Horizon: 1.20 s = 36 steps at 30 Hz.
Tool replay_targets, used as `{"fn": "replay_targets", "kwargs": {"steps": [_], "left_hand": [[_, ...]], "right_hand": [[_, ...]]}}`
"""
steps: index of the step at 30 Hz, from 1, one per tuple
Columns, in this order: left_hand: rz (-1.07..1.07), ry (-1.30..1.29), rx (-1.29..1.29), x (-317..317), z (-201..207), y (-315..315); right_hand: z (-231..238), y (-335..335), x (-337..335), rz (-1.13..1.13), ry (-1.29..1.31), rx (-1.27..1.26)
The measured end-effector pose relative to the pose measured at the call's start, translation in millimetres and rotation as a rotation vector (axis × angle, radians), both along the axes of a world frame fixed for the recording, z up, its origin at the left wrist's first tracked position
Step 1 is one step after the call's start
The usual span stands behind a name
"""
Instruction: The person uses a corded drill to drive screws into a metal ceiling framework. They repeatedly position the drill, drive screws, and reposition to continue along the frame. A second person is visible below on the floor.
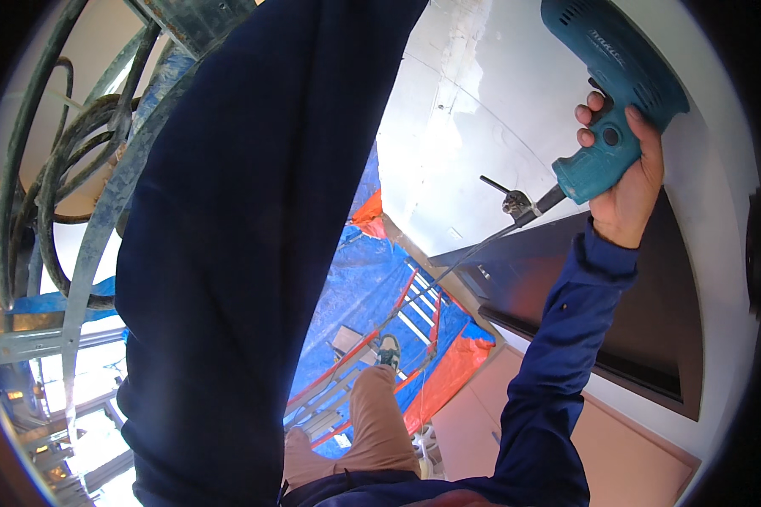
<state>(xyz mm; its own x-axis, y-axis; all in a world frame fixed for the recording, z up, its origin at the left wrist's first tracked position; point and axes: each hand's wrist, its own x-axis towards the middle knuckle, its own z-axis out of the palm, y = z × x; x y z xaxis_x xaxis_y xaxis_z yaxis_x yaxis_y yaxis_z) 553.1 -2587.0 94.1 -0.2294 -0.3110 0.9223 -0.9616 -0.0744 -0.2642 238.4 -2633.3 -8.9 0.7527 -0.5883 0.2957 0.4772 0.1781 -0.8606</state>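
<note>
Far below lie a blue tarp [355, 287] and an orange sheet [448, 372] on the floor, with the person's foot [388, 348] on a ladder [347, 380], a white wall [465, 127] to the right and dark cables [51, 186] hanging at left. The right hand [624, 182] is raised, its grip clenched around the handle of a teal drill [613, 93] held near the wall. The left arm [254, 237] reaches up out of view, so its grip cannot be told.

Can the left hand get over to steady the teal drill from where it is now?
Hard to say, probably not quickly. The left hand is out of view: only its dark blue sleeve shows, raised up past the top edge. The right hand alone grips the teal drill, off to the right against the white wall.
</note>
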Motion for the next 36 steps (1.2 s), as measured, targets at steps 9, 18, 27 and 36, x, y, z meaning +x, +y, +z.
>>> {"fn": "replay_targets", "kwargs": {"steps": [9,18,27,36], "left_hand": [[0.244,-0.034,0.152,10.3,-28.2,-14.1],[0.45,0.135,0.087,3.6,-49.4,-13.8],[0.333,0.002,0.121,2.7,-53.9,-15.4],[0.25,-0.039,0.073,-0.4,-51.3,-20.2]], "right_hand": [[-2.9,-1.6,-1.5,0.026,-0.04,-0.011],[-9.9,-6.8,-1.9,0.021,-0.075,0.006],[-12.7,-4.9,-1.2,-0.022,-0.077,-0.004],[-18.6,-7.3,0.0,-0.002,-0.104,0.032]]}}
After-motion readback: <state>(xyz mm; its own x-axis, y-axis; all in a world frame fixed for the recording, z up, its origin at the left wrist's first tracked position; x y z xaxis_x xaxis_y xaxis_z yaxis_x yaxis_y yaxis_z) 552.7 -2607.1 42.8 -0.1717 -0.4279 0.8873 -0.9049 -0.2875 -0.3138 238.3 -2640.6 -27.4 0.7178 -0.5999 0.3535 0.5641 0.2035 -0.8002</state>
